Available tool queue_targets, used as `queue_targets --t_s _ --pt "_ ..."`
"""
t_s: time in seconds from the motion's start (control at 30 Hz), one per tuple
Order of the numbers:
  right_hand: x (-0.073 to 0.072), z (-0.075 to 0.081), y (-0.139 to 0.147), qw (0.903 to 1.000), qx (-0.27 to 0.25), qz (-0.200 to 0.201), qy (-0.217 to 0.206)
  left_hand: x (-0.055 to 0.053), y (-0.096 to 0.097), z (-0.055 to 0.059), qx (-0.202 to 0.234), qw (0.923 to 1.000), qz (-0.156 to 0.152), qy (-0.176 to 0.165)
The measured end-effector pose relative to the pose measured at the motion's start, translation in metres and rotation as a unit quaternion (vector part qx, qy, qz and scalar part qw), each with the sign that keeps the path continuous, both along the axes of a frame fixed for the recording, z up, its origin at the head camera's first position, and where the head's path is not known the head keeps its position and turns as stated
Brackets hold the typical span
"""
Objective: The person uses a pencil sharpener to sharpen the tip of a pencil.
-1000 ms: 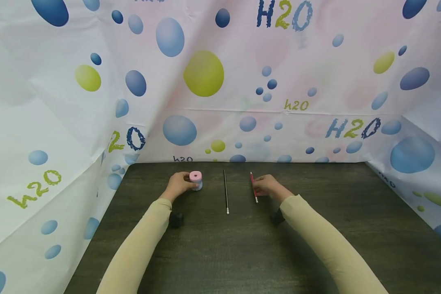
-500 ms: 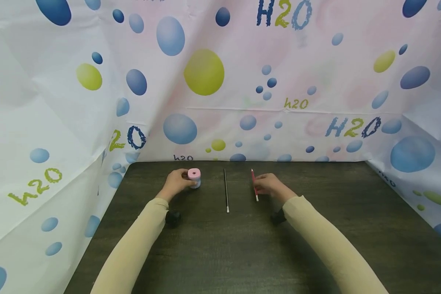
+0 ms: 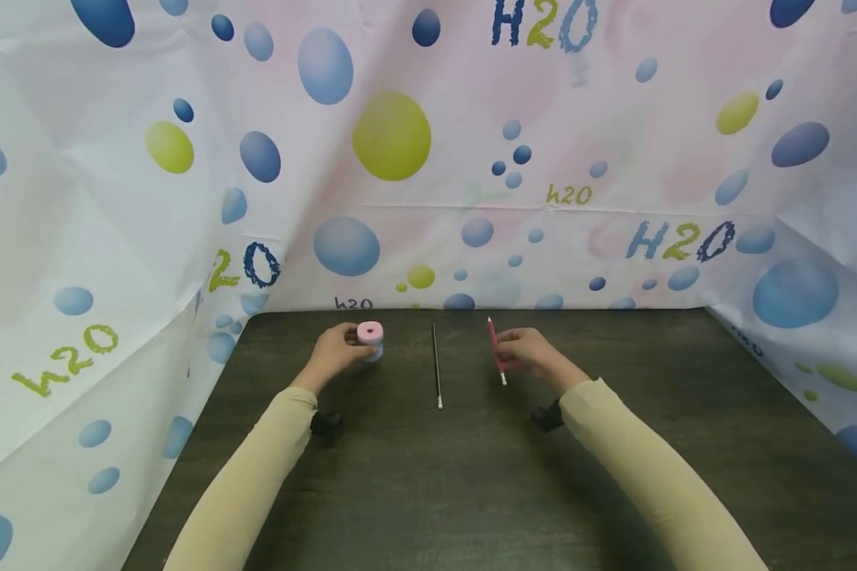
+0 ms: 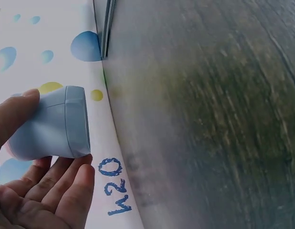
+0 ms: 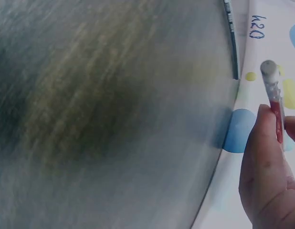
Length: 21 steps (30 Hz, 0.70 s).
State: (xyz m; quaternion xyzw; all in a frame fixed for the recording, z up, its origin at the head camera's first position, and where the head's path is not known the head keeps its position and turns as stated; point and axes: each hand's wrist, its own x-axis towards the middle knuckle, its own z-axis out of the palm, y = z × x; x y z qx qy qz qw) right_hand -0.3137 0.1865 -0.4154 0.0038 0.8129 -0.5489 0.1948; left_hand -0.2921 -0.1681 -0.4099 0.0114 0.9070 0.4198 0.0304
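At the back left of the table, my left hand (image 3: 331,353) grips a small pencil sharpener (image 3: 370,331) with a pink, holed top and a light blue body. The left wrist view shows the sharpener's blue body (image 4: 49,126) held between the thumb and fingers. My right hand (image 3: 536,354) pinches a red pencil (image 3: 492,327), its point away from me and its white eraser end towards me. In the right wrist view that eraser end (image 5: 270,71) sticks out past the fingertips. Between the hands a dark pencil (image 3: 437,369) lies lengthwise on the table, touched by neither.
The dark wooden table (image 3: 428,476) ends at a white backdrop (image 3: 471,143) printed with blue and green spots, which also stands along both sides. Each wrist wears a black camera; one wrist camera (image 3: 326,423) shows at the left cuff.
Both hands have drifted slightly apart: the left hand with the sharpener to the left, the right hand with the red pencil to the right. The dark pencil has stayed put.
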Motion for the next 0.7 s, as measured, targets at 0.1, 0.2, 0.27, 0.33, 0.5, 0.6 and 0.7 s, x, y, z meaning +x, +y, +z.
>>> queue_targets --t_s 0.1,0.2,0.27,0.33,0.5,0.6,0.7 --pt "0.003 0.006 0.003 0.9998 0.006 0.016 0.010 0.001 -0.002 0.003 -0.001 1.0000 0.003 0.000" --pt "0.005 0.013 0.006 0.9996 0.001 0.024 0.014 0.003 -0.002 0.007 -0.003 1.0000 0.004 0.005" --pt "0.006 0.017 0.007 0.9995 0.000 0.026 0.016 0.002 -0.003 0.008 0.001 1.0000 0.001 0.008" --pt "0.006 0.020 0.008 0.9995 -0.004 0.026 0.017 0.002 -0.004 0.010 0.003 0.9999 0.000 0.010" --pt "0.009 0.028 0.008 0.9990 -0.009 0.031 0.031 0.003 -0.006 0.016 0.008 0.9998 -0.005 0.016" --pt "0.010 0.033 0.008 0.9987 -0.008 0.032 0.039 0.003 -0.007 0.021 0.012 0.9997 -0.008 0.018" --pt "0.010 0.038 0.008 0.9985 -0.011 0.031 0.044 0.003 -0.009 0.024 0.010 0.9997 -0.012 0.020"
